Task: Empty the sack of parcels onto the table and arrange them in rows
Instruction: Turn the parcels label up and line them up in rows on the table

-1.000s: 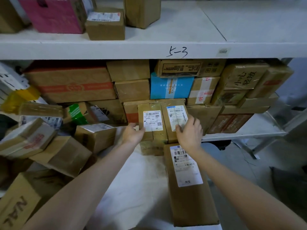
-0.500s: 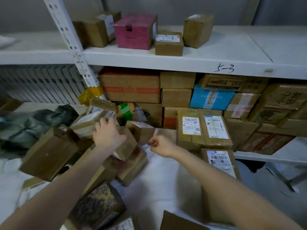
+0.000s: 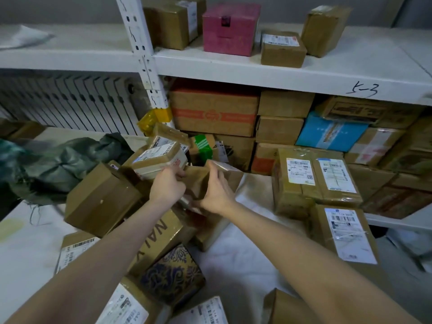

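Both hands are on one small brown box [image 3: 198,183] at the top of the heap of parcels [image 3: 102,197]. The left hand [image 3: 167,187] curls round its left edge with the thumb over the top. The right hand [image 3: 216,194] lies against its right side, fingers nearly straight and thumb low. Judged purpose: a two-sided hold, to lift the box clear without disturbing the labelled box [image 3: 161,162] that sits just beside the left knuckles. The sack [image 3: 70,160], dark green, lies crumpled and slack at the left of the table [image 3: 233,258], so emptying appears done. The heap lies tilted and overlapping at left and centre, unsorted. At right, two upright boxes [image 3: 301,195] stand side by side, touching, labels facing the person, with a long box [image 3: 346,235] lying just in front. This reads as the start of the rows, with labels kept readable. Stacked cartons [image 3: 214,113] fill the space under the shelf board [image 3: 233,71] behind. Risk noted: neighbouring parcels may slide when the held box comes away.
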`<state>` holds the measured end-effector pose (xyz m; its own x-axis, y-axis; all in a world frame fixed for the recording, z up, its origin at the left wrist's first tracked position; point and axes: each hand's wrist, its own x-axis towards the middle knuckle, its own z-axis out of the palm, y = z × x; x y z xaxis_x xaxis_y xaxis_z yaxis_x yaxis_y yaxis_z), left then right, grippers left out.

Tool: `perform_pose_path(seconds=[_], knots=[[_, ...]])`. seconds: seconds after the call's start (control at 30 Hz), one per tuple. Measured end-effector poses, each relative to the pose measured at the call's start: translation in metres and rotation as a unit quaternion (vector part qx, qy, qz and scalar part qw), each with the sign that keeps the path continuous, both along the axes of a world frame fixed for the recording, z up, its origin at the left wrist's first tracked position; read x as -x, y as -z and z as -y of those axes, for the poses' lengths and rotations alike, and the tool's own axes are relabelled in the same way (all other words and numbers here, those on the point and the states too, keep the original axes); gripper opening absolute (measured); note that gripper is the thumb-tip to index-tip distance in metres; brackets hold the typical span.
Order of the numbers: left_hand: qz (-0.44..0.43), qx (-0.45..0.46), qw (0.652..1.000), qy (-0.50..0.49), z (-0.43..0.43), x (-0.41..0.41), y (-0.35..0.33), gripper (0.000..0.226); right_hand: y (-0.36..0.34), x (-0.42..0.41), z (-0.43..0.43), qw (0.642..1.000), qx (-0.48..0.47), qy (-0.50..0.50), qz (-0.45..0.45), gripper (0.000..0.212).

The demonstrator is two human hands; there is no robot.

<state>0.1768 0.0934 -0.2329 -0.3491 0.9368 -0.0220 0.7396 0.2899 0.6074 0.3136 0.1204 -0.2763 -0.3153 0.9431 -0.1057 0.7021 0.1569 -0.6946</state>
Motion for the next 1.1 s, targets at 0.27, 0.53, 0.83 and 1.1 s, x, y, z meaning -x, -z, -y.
perform_pose_path(seconds=[0.27, 0.53, 0.83, 1.1], knots=[[0.077, -0.050, 0.995, -0.047, 0.006, 0.011, 0.003, 0.037, -0.016, -0.037, -0.003, 0.996, -0.017, 0.030, -0.084, 0.114], [0.153, -0.010, 0.985, -0.082, 0.005, 0.000, 0.012, 0.031, -0.029, -0.118, 0.003, 0.931, 0.157, 0.165, -0.286, 0.092], [0.508, 0.139, 0.849, 0.029, 0.024, -0.044, -0.017, 0.082, -0.020, -0.155, 0.035, 0.774, 0.345, 0.170, -0.502, 0.056], [0.556, 0.112, 0.815, 0.120, 0.022, -0.076, -0.014, 0.083, -0.024, -0.176, 0.056, 0.833, 0.384, 0.078, -0.392, 0.057]])
